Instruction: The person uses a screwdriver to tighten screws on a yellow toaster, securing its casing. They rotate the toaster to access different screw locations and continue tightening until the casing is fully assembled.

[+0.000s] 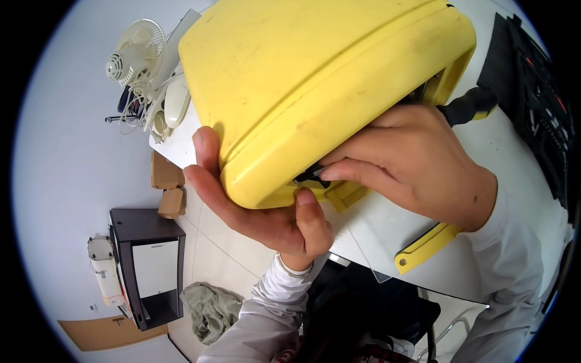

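A large yellow plastic housing with scuff marks is tilted up over the white table, its open side turned toward me. My left hand grips its lower left corner, fingers along the outside and thumb at the opening's edge. My right hand reaches into the opening with thumb and forefinger pinched at a small dark part. The fingertips partly hide what they pinch, which is too small to name. Just beyond the right hand is a black and yellow tool handle. A yellow strip with a hole lies under my right wrist.
At the right of the white table lies an opened black tool case. A white fan and cables are at the back left. Cardboard boxes, a dark cabinet and a crumpled grey-green cloth are farther left.
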A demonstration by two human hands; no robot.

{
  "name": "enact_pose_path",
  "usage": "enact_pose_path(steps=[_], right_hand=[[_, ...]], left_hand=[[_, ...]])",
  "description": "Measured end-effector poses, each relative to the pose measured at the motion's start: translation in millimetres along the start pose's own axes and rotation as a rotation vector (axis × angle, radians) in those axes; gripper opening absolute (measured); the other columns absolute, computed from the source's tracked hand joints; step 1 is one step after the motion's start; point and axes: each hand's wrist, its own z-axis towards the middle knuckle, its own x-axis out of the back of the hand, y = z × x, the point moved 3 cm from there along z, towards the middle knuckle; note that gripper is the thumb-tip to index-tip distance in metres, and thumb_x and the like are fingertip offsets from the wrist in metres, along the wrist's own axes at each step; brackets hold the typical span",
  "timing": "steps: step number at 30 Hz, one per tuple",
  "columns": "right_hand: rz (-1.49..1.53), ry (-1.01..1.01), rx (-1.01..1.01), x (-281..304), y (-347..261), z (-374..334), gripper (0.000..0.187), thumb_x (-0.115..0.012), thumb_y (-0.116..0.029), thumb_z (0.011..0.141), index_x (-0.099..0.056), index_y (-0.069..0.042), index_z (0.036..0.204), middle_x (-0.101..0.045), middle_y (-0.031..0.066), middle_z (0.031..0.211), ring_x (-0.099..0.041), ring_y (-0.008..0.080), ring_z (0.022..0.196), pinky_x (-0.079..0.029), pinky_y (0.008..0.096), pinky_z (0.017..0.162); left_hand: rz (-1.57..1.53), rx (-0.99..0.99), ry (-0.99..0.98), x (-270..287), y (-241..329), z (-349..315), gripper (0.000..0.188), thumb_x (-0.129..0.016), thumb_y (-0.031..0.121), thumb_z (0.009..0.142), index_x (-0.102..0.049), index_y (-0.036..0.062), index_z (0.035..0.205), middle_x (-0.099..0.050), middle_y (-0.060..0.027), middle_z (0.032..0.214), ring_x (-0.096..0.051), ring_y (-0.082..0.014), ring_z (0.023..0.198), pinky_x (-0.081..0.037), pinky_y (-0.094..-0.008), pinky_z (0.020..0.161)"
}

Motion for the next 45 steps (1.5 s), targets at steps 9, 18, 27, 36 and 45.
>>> enact_pose_path(steps=[9, 18, 27, 36, 45], right_hand=[[-0.029, -0.058, -0.044, -3, -3, 0, 0.017, -0.073, -0.012, 0.075, -0.069, -0.004, 0.089, -0.067, 0.0082, 0.081, -0.064, 0.0251, 0.069, -0.051, 0.0314, 0.063], [0.045, 0.009, 0.011, -2, 0, 0, 0.014, -0.071, -0.01, 0.077, -0.069, -0.002, 0.088, -0.067, 0.0088, 0.081, -0.065, 0.0243, 0.07, -0.051, 0.0308, 0.065], [-0.086, 0.02, 0.065, 2, -3, -1, 0.014, -0.072, -0.011, 0.076, -0.069, -0.005, 0.089, -0.067, 0.0071, 0.08, -0.065, 0.0229, 0.068, -0.052, 0.0305, 0.062], [-0.166, 0.065, 0.088, -3, -7, -5, 0.021, -0.072, -0.016, 0.075, -0.068, -0.008, 0.094, -0.063, 0.0042, 0.085, -0.064, 0.0218, 0.072, -0.052, 0.0299, 0.064], [-0.1, 0.045, 0.076, 0, -2, -3, 0.018, -0.073, -0.013, 0.074, -0.069, -0.006, 0.09, -0.063, 0.0046, 0.081, -0.064, 0.0217, 0.069, -0.052, 0.03, 0.063]], left_hand=[[0.027, -0.034, 0.004, 2, -4, -2, 0.087, -0.056, 0.016, 0.077, -0.006, -0.007, 0.144, -0.022, -0.0298, 0.145, -0.027, -0.0401, 0.134, -0.023, -0.0491, 0.11], [0.008, -0.051, 0.012, 1, -5, -1, 0.085, -0.056, 0.014, 0.074, -0.01, -0.0066, 0.143, -0.022, -0.0303, 0.144, -0.028, -0.0417, 0.133, -0.025, -0.0498, 0.109], [0.043, -0.066, 0.004, 2, -4, -1, 0.085, -0.056, 0.015, 0.075, -0.01, -0.0067, 0.142, -0.022, -0.0306, 0.144, -0.029, -0.0419, 0.132, -0.025, -0.05, 0.109], [0.027, -0.062, 0.03, 0, -4, -2, 0.084, -0.056, 0.019, 0.078, -0.01, -0.0072, 0.142, -0.023, -0.0303, 0.144, -0.029, -0.0409, 0.132, -0.025, -0.0496, 0.109], [0.018, -0.057, 0.021, 0, -4, -2, 0.083, -0.057, 0.023, 0.082, -0.009, -0.0066, 0.143, -0.022, -0.03, 0.145, -0.027, -0.0406, 0.133, -0.024, -0.0492, 0.109]])
